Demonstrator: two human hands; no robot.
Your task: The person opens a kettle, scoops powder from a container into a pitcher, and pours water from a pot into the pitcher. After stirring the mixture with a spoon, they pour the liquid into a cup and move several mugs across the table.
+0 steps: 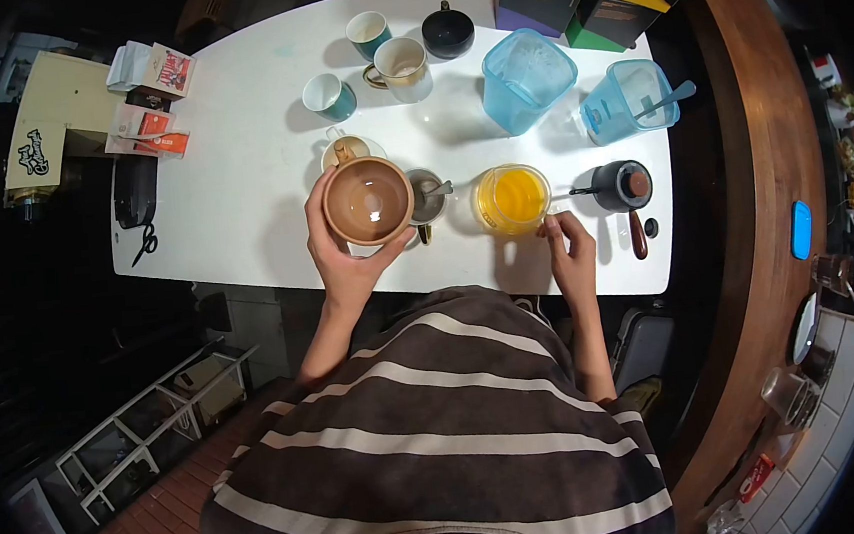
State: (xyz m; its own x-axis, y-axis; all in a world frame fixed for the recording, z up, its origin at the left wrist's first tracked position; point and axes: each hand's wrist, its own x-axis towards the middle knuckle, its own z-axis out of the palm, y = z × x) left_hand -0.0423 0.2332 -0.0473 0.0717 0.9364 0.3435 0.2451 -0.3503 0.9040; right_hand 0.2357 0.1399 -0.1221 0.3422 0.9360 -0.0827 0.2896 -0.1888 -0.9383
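My left hand (352,273) is wrapped round a brown cup (369,201), raised with its opening toward me; its glossy inside reflects the light. Behind it, partly covered, a pale cup (342,151) stands on the table. My right hand (568,241) pinches the handle of a glass pitcher (513,200) that holds yellow-orange liquid. Between the two stands a grey cup (429,197) with a spoon in it. Right of the pitcher sits a dark hand grinder (622,186) with a wooden-knobbed crank.
Several mugs, among them a black mug (448,32) and a white-and-tan mug (401,69), stand at the back of the white table (238,161). Blue containers (528,83) are at back right, near dark boxes (567,5). Scissors (146,244) and packets (147,128) lie left.
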